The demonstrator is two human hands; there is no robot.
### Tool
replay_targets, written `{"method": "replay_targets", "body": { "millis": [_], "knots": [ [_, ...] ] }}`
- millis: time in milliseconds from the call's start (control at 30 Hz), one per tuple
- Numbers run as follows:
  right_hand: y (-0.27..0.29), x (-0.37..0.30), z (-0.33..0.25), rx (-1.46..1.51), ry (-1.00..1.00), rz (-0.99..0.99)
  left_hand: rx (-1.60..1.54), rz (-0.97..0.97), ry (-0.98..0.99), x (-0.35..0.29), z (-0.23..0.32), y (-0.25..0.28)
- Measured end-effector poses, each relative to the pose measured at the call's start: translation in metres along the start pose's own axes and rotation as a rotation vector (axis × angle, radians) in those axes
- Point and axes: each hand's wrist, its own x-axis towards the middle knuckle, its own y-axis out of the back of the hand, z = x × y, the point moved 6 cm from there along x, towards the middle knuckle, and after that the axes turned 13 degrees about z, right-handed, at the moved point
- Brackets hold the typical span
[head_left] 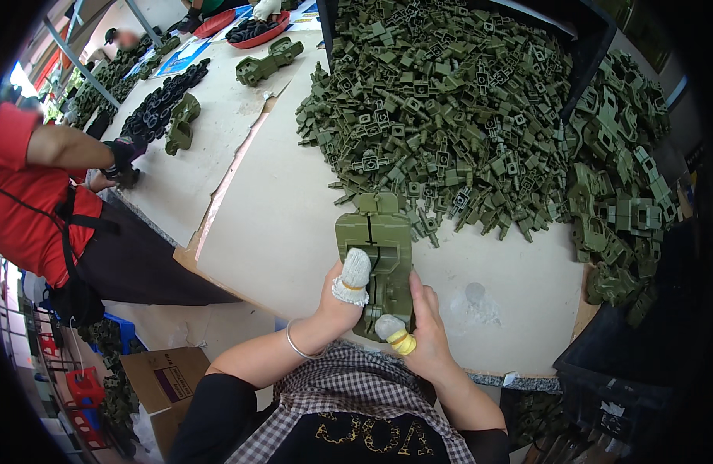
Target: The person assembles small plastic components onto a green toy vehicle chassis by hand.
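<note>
Near the table's front edge I hold an olive-green plastic toy vehicle body (pixel 393 232), its long side pointing away from me. A dark seam runs along its upper half. My left hand (pixel 337 301) grips its left side, with a white cloth cover banded on the thumb, which presses on top. On the opposite side my right hand (pixel 427 336) grips the lower end; its thumb wears a pale cover with yellow tape. The fingers beneath the body are hidden. Just beyond it spreads a big heap of small green plastic parts (pixel 457 116).
Larger green shells (pixel 615 209) are piled at the right. A black bin (pixel 604 402) stands low right, a cardboard box (pixel 167 379) low left. At left a co-worker in a red shirt (pixel 39 209) works beside black rings (pixel 151 100). A red tray (pixel 259 35) sits far back.
</note>
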Motion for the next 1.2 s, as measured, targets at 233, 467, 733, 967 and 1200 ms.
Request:
{"method": "replay_targets", "body": {
  "millis": [233,467,733,967,1200],
  "knots": [
    [0.000,0.003,-0.001,-0.072,0.017,0.010,0.007,-0.015,-0.141,0.003,0.005,-0.003],
    [0.010,0.019,-0.015,-0.166,0.027,0.031,-0.381,-0.095,0.174,0.000,0.004,-0.006],
    [0.031,0.016,-0.046,-0.158,0.246,0.247,-0.455,-0.127,0.131,-0.006,0.019,0.001],
    [-0.004,0.006,0.002,0.813,-0.441,-0.047,-0.575,-0.182,0.037,-0.012,0.030,-0.006],
    [0.033,0.026,0.028,0.302,-0.227,-0.040,0.208,-0.538,0.008,-0.035,0.085,0.022]
  ]
}}
